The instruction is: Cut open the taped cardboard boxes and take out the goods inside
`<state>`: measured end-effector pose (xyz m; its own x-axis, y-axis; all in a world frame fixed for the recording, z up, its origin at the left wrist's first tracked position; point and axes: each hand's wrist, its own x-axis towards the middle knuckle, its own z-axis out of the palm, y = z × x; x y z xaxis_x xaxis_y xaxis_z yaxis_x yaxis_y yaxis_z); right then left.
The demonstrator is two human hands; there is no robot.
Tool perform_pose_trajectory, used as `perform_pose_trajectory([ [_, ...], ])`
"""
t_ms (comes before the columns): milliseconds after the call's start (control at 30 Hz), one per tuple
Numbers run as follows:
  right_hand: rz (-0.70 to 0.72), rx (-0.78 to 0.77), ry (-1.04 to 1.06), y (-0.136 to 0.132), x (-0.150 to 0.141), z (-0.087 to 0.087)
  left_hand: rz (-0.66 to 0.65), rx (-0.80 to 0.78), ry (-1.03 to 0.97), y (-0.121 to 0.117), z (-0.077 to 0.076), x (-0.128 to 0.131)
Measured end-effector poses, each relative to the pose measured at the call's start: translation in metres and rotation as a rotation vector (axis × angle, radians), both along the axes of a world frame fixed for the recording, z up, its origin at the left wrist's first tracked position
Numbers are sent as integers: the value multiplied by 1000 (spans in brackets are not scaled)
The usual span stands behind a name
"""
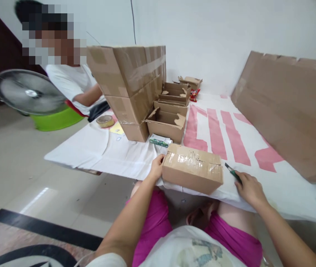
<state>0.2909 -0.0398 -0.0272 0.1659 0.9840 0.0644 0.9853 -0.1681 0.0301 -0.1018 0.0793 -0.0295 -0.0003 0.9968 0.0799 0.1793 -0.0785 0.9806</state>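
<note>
The closed carton (193, 174) lies at the near edge of the table (77, 154). The left hand (157, 167) touches its left end; right of it, the right hand (249, 187) holds a cutter (233, 173). Behind it lies a small packet (160, 140), then open boxes (165, 130). Behind and left of it stand stacked boxes (132, 81), with a tape roll (106, 125) farther left. A cardboard panel (288, 115) stands behind it, to the right.

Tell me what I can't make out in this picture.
All in the head view:
Taped box: contents hidden by its closed top.
Left hand: some fingertips hidden by the box.
Co-worker's hand: hidden behind the stacked boxes.
Green-and-white packet: print too small to read.
Fan blades: blurred.
Large cardboard piece: right end cut off by the picture's edge.
</note>
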Motion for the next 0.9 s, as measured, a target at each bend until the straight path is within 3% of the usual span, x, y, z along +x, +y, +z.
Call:
perform_pose_trajectory([
  [233, 116, 176, 150, -4, 9, -24, 49, 81, -70, -3, 0, 1],
  [333, 153, 245, 289, 0, 17, -17, 111, 148, -115, -8, 13, -3],
  [433, 128, 293, 442, 7, 16, 22, 108, 260, -148, -17, 35, -4],
  [533, 156, 285, 545, 16, -3, 82, 9, 314, -159, -26, 52, 3],
  [667, 493, 249, 388, 28, -57, 148, -38, 279, -261, -34, 52, 14],
  [767, 703, 76, 222, 38, -101, 173, -43, 300, -316, -39, 45, 16],
  [900, 748, -83, -37, 51, -148, 185, -46, 307, -326, -41, 41, 15],
])
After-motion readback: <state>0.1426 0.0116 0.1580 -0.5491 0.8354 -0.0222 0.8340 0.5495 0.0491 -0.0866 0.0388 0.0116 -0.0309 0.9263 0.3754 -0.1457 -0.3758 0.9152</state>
